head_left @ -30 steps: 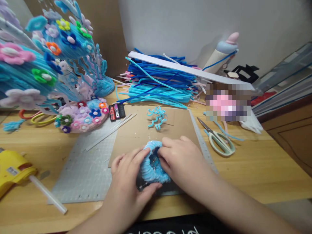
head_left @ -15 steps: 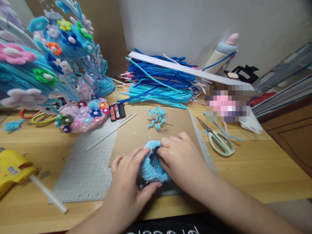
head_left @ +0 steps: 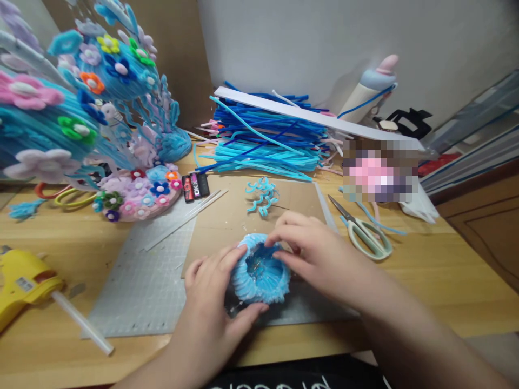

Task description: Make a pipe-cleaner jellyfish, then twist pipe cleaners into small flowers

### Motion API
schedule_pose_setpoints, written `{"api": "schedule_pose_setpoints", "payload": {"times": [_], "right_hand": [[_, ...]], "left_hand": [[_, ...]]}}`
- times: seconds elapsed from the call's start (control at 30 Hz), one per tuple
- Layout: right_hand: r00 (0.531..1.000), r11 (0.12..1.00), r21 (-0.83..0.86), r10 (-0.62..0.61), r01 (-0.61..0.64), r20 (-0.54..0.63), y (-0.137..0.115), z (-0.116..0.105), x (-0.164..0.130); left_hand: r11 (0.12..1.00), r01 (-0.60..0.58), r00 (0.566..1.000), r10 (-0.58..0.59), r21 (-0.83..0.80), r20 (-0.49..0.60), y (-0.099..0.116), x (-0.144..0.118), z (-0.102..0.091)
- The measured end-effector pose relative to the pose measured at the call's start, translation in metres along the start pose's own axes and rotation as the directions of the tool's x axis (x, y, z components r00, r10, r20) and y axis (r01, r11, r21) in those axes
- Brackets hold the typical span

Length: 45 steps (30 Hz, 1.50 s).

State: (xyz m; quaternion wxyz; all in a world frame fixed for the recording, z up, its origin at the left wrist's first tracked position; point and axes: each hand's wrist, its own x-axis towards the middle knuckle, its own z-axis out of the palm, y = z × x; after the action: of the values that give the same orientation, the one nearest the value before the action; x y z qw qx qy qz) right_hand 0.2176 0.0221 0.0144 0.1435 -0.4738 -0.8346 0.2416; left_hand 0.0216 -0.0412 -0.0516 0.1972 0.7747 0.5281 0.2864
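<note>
A hollow, ribbed light-blue pipe-cleaner shell [head_left: 239, 278] has its round opening facing up toward me, and strands line the inside. My left hand [head_left: 211, 292] wraps around its left side, with the thumb along the lower edge and the fingers at the upper left. Over the upper right rim is my right hand [head_left: 302, 243], its thumb and forefinger apart with a gap between them and nothing visible in them. The other right fingers are curled and partly hidden. Just beyond the shell, curly light-blue pipe-cleaner pieces [head_left: 263, 197] lie on a brown cardboard sheet [head_left: 219, 227].
A grey cutting mat [head_left: 130, 292] lies under the cardboard. On the left are a yellow glue gun [head_left: 30, 281] and flower-covered blue decorations [head_left: 121, 70]. Scissors [head_left: 371, 237] lie on the right. Bundled blue pipe cleaners [head_left: 267, 129] are stacked at the back.
My right hand has drawn back from the shell's opening and its thumb and forefinger have parted, showing more of the inside. My left hand keeps its hold.
</note>
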Motion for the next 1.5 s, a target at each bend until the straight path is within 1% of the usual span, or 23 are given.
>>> {"api": "schedule_pose_setpoints", "payload": {"times": [0.07,0.13,0.3,0.4,0.43,0.47,0.5,0.53,0.6,0.67,0.73,0.8,0.87,0.93,1.03,1.07,1.13,1.2,1.3,1.37,1.43,1.5], "right_hand": [[1.000,0.991,0.134,0.008,-0.004,-0.029,0.005,-0.005,0.003],[0.998,0.979,0.204,0.002,0.012,-0.068,0.011,-0.006,0.005],[0.990,0.986,0.165,0.006,0.017,-0.140,0.024,0.001,0.005],[0.962,0.982,0.185,0.010,0.043,-0.273,0.025,0.002,-0.003],[0.955,0.977,0.205,-0.002,0.065,-0.296,0.024,0.003,-0.007],[0.957,0.970,0.226,-0.021,0.090,-0.291,0.023,0.003,-0.010],[0.965,0.963,0.247,-0.043,0.108,-0.257,0.022,0.004,-0.013],[0.979,0.958,0.265,-0.059,0.111,-0.196,0.021,0.006,-0.016],[0.997,0.956,0.284,-0.066,0.077,-0.048,0.020,0.010,-0.020],[0.996,0.958,0.284,-0.063,0.041,0.066,0.021,0.016,-0.022],[0.988,0.960,0.279,-0.077,0.038,0.131,0.021,0.021,-0.023],[0.986,0.961,0.271,-0.089,0.048,0.141,0.020,0.025,-0.022],[0.988,0.962,0.268,-0.086,0.048,0.131,0.018,0.028,-0.022],[0.990,0.961,0.274,-0.076,0.040,0.122,0.017,0.030,-0.023],[0.989,0.959,0.284,-0.067,0.027,0.135,0.017,0.030,-0.024],[0.988,0.956,0.291,-0.069,0.025,0.142,0.017,0.029,-0.025],[0.985,0.947,0.319,-0.070,0.016,0.159,0.020,0.027,-0.026],[0.987,0.929,0.371,-0.053,-0.006,0.149,0.023,0.023,-0.027],[0.996,0.900,0.428,0.058,-0.080,0.063,0.028,0.016,-0.030],[0.988,0.896,0.421,0.153,-0.142,0.008,0.029,0.012,-0.033],[0.980,0.889,0.418,0.200,-0.190,0.019,0.028,0.010,-0.039],[0.975,0.867,0.447,0.205,-0.221,0.085,0.023,0.010,-0.046]], "left_hand": [[1.000,0.011,1.000,-0.010,-0.012,0.009,-0.001,0.000,0.000],[0.999,0.026,1.000,-0.025,-0.025,0.014,-0.002,-0.001,-0.001],[0.989,0.116,0.993,-0.113,-0.089,0.036,-0.008,-0.003,-0.004],[0.979,0.143,0.989,-0.135,-0.142,0.063,-0.011,-0.003,-0.006],[0.978,0.140,0.989,-0.131,-0.153,0.068,-0.012,-0.002,-0.007],[0.978,0.136,0.989,-0.126,-0.161,0.071,-0.013,-0.002,-0.007],[0.978,0.130,0.990,-0.119,-0.162,0.073,-0.013,-0.001,-0.008],[0.980,0.125,0.991,-0.114,-0.157,0.077,-0.013,0.000,-0.008],[0.984,0.115,0.991,-0.103,-0.134,0.088,-0.013,0.001,-0.009],[0.988,0.107,0.990,-0.097,-0.109,0.099,-0.011,0.001,-0.010],[0.989,0.105,0.991,-0.097,-0.099,0.090,-0.009,0.001,-0.013],[0.989,0.105,0.994,-0.101,-0.101,0.039,-0.007,0.000,-0.017],[0.991,0.097,0.994,-0.101,-0.091,-0.045,-0.006,0.000,-0.022],[0.996,0.064,0.993,-0.071,-0.068,-0.092,-0.006,0.001,-0.027],[0.999,-0.011,0.998,0.008,-0.052,-0.064,-0.006,0.007,-0.033],[0.998,-0.022,0.998,0.018,-0.055,-0.058,-0.006,0.009,-0.034],[0.998,-0.001,0.998,-0.003,-0.064,-0.068,-0.006,0.013,-0.034],[0.996,0.038,0.996,-0.044,-0.080,-0.073,-0.004,0.016,-0.034],[0.991,0.070,0.996,-0.076,-0.116,-0.050,-0.002,0.018,-0.033],[0.988,0.075,0.996,-0.081,-0.132,-0.036,0.000,0.017,-0.032],[0.987,0.078,0.996,-0.084,-0.141,-0.032,0.001,0.017,-0.032],[0.988,0.074,0.996,-0.079,-0.139,-0.032,0.002,0.016,-0.032]]}}
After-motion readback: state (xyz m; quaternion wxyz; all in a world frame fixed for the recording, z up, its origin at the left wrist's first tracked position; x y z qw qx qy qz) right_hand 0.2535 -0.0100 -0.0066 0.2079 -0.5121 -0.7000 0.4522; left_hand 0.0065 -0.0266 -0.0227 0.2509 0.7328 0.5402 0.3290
